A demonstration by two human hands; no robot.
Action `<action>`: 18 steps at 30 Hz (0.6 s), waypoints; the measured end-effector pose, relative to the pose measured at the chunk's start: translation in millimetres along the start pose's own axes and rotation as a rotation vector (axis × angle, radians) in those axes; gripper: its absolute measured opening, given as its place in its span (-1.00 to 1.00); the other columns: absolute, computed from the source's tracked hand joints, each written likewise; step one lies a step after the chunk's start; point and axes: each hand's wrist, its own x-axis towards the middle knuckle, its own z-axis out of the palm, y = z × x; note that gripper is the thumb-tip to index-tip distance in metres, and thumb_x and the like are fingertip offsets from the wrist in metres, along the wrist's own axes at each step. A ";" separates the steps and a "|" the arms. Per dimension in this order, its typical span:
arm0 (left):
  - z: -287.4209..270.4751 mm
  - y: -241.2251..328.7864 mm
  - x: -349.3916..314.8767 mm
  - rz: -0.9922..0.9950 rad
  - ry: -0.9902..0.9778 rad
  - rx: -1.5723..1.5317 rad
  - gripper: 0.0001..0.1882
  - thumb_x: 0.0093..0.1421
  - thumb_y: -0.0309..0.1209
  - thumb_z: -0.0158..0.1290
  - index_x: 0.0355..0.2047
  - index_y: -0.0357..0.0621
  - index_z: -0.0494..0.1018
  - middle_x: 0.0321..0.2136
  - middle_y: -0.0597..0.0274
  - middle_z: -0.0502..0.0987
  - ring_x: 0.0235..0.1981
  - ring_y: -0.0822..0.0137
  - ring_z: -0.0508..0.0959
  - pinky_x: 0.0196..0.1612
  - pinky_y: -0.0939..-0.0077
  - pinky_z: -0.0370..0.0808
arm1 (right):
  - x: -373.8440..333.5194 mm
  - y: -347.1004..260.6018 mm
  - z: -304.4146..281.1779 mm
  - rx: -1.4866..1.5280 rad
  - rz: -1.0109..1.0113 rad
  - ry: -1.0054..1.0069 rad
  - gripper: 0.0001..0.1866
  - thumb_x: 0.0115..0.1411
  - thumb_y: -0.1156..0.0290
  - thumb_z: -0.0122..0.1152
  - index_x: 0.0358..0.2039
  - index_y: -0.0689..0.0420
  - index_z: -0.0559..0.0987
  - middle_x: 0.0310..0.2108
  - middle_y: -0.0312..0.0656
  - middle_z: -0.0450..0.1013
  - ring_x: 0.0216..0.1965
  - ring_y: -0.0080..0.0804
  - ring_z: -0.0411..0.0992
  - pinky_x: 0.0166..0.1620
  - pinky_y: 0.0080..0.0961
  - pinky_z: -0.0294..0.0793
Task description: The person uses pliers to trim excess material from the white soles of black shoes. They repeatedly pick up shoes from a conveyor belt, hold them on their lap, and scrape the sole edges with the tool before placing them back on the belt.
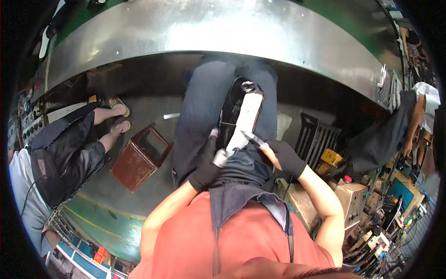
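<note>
Across my lap, over the dark apron (pixel 197 107), lies a long black piece with a broad white strip (pixel 250 109) along it. Crumpled black and white material shows at its far end; its exact kind I cannot make out. My left hand (pixel 207 162), in a dark glove with pale fingertips, grips its near left side. In my right hand (pixel 288 157), also dark-gloved, is a knife (pixel 253 138) with a short silver blade. The blade points left and lies over the near part of the white strip; whether it touches is unclear.
A curved metal bench edge (pixel 223 28) runs across just beyond my knees. To the left stand a brown stool (pixel 134 169) and a seated person (pixel 69 158). Slatted dark crate (pixel 313 139), yellow block (pixel 331 158) and machinery (pixel 350 200) crowd the right, near another person's arm (pixel 413 123).
</note>
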 end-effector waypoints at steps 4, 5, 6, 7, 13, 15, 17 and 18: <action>-1.1 -7.5 25.6 -0.289 -0.033 -0.308 -0.56 0.35 -0.15 -0.09 0.05 -0.23 0.33 -0.15 0.26 0.48 -0.15 0.43 0.46 -0.05 0.50 0.39 | -14.3 6.9 10.2 0.134 0.070 -0.003 -0.59 0.33 0.11 -0.06 -0.31 0.25 0.52 -0.43 0.13 0.46 -0.37 0.07 0.46 -0.32 -0.23 0.39; 9.8 -12.9 28.4 -0.159 0.034 -0.212 -0.58 0.33 -0.15 -0.06 0.02 -0.23 0.34 -0.18 0.27 0.51 -0.16 0.42 0.48 -0.06 0.50 0.41 | -13.5 3.6 4.8 0.144 0.118 -0.044 -0.58 0.33 0.10 -0.06 -0.31 0.25 0.52 -0.44 0.12 0.46 -0.38 0.06 0.46 -0.32 -0.24 0.39; 13.3 -10.5 32.6 -0.063 0.056 -0.155 -0.55 0.26 -0.16 0.03 0.01 -0.25 0.34 -0.17 0.17 0.54 -0.12 0.35 0.51 -0.08 0.46 0.44 | -17.0 -2.6 -3.3 0.164 0.180 -0.082 -0.58 0.34 0.10 -0.07 -0.31 0.25 0.52 -0.44 0.12 0.46 -0.40 0.05 0.46 -0.33 -0.25 0.39; 15.4 -7.1 34.6 -0.099 0.038 -0.072 -0.53 0.24 -0.18 0.06 0.02 -0.25 0.33 -0.15 0.12 0.53 -0.11 0.32 0.52 -0.07 0.44 0.44 | -19.8 -7.3 -10.6 0.184 0.241 -0.121 -0.57 0.34 0.09 -0.07 -0.31 0.25 0.53 -0.44 0.11 0.47 -0.41 0.04 0.46 -0.33 -0.26 0.39; 15.5 -56.1 39.5 -0.065 -0.037 0.005 -0.37 0.14 -0.19 0.14 0.09 -0.30 0.21 -0.02 -0.13 0.47 -0.01 0.12 0.51 0.01 0.30 0.43 | -15.0 -81.0 -41.8 -0.192 -0.356 0.119 -0.68 0.25 0.19 0.07 -0.45 0.21 0.49 -0.50 0.04 0.42 -0.43 0.11 0.40 -0.37 -0.18 0.36; 14.3 -64.5 40.0 0.171 -0.189 0.254 -0.24 0.05 -0.20 0.25 0.13 -0.30 0.14 0.01 -0.12 0.42 0.04 0.13 0.46 0.07 0.29 0.38 | 3.0 -35.8 -30.4 -0.205 -0.503 0.126 -0.63 0.26 0.08 0.03 -0.43 0.14 0.53 -0.44 0.05 0.45 -0.41 0.06 0.46 -0.36 -0.15 0.41; 6.7 22.5 39.0 -0.043 -0.172 0.088 -0.13 -0.03 -0.22 0.33 0.18 -0.26 0.10 0.05 -0.07 0.37 0.09 0.19 0.40 0.11 0.31 0.35 | 10.3 -20.8 -25.0 -0.235 -0.160 0.135 -0.65 0.25 0.09 0.07 -0.46 0.13 0.51 -0.48 0.03 0.43 -0.46 0.08 0.45 -0.39 -0.13 0.40; 4.4 25.9 36.3 -0.046 -0.173 0.038 -0.05 -0.11 -0.22 0.38 0.19 -0.25 0.07 0.04 -0.07 0.37 0.07 0.16 0.41 0.09 0.31 0.36 | 1.6 -27.9 -26.2 -0.301 -0.177 0.147 -0.64 0.24 0.08 0.08 -0.47 0.13 0.52 -0.50 0.03 0.42 -0.50 0.09 0.44 -0.42 -0.14 0.39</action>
